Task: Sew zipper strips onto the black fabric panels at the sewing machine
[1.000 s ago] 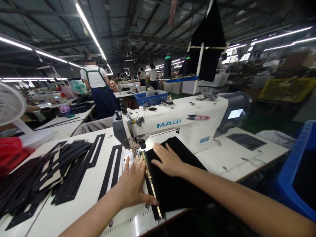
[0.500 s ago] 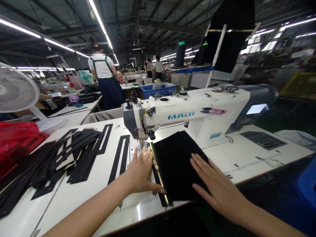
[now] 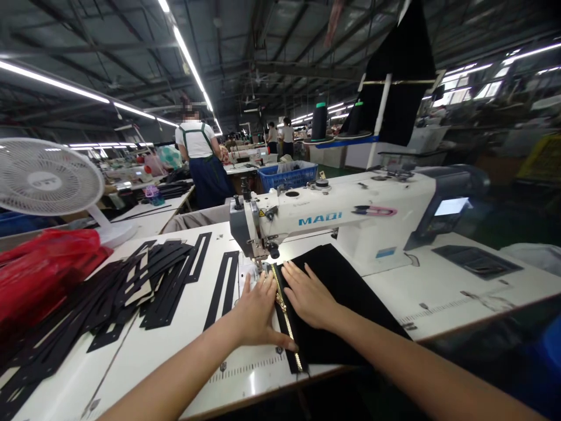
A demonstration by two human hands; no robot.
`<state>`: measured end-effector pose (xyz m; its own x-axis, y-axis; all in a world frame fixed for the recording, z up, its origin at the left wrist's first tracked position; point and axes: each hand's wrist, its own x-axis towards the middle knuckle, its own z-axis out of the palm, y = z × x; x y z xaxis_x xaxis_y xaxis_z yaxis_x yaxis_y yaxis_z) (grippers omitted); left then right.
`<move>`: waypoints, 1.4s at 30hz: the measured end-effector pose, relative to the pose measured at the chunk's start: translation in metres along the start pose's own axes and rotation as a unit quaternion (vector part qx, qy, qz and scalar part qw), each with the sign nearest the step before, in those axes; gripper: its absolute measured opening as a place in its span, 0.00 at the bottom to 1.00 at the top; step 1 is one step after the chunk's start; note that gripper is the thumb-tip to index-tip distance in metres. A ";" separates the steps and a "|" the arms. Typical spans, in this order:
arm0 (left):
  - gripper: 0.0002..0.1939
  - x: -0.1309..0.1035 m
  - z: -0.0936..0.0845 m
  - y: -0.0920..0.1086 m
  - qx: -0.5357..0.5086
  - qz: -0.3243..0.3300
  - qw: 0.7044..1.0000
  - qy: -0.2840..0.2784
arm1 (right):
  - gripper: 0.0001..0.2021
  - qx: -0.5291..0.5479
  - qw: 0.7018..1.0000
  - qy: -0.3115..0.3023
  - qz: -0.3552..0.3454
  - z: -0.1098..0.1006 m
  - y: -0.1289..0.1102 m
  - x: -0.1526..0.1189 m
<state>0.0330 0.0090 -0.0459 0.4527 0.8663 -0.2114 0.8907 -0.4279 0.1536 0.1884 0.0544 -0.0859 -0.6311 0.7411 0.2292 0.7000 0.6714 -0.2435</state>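
Note:
A white sewing machine (image 3: pixel 333 219) stands on the white table (image 3: pixel 175 351). Under its needle lies a black fabric panel (image 3: pixel 350 298) with a gold zipper (image 3: pixel 287 321) along its left edge. My left hand (image 3: pixel 256 310) lies flat on the table just left of the zipper, thumb reaching across it. My right hand (image 3: pixel 309 295) presses flat on the black fabric just right of the zipper, fingertips close to the presser foot. Neither hand grips anything.
Black cut frame pieces (image 3: pixel 131 292) are spread over the table's left side, beside a red bag (image 3: pixel 44 269) and a white fan (image 3: pixel 48 184). A person in a white shirt (image 3: pixel 199 158) stands behind. A blue crate (image 3: pixel 287 175) and thread cones (image 3: pixel 319 121) sit further back.
My right hand moved from the fabric's near right corner up and left to beside the zipper near the needle. My left hand stayed by the zipper.

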 end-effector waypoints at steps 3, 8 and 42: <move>0.44 -0.001 0.005 -0.006 -0.018 0.004 0.998 0.061 | 0.26 0.006 1.000 -0.005 0.009 0.016 0.012 0.000; 0.08 0.001 0.013 -0.014 -0.066 -0.040 0.977 0.197 | 0.25 0.006 1.000 -0.002 0.008 0.016 0.015 -0.003; 0.47 -0.099 0.061 -0.058 -0.008 0.043 0.999 0.008 | 0.23 -0.051 0.998 0.013 -0.017 0.021 0.003 0.004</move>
<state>-0.0612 -0.0678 -0.0922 0.5261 0.8308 -0.1817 0.8479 -0.4963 0.1862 0.1811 0.0595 -0.1057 -0.6467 0.7167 0.2609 0.7097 0.6908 -0.1382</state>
